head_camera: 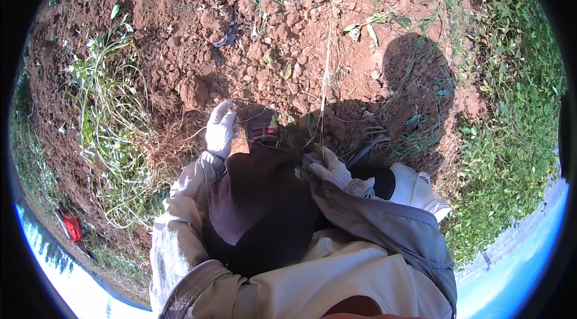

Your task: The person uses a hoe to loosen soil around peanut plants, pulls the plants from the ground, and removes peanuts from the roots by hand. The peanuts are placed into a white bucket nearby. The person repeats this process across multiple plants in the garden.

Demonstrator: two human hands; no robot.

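My left hand (221,132), in a pale knit work glove, is raised over the soil left of my shoe (263,123), its fingers apart with nothing seen between them. Beside it, to the left, lies a heap of uprooted plants (112,116) with a tangle of thin brown roots (167,147). My right hand (332,169), gloved alike, is bent in shadow right of my dark trouser leg (266,192). Its fingers are curled near dry stalks (325,80) and a small grey-blue thing (310,161); whether it grips either is unclear.
Cloddy reddish soil (279,35) spreads before me, with a pulled green sprig (372,26) on it. Low leafy plants (509,138) border the right side. A white rounded object (412,188) is beside my right sleeve. A red item (72,226) lies far left.
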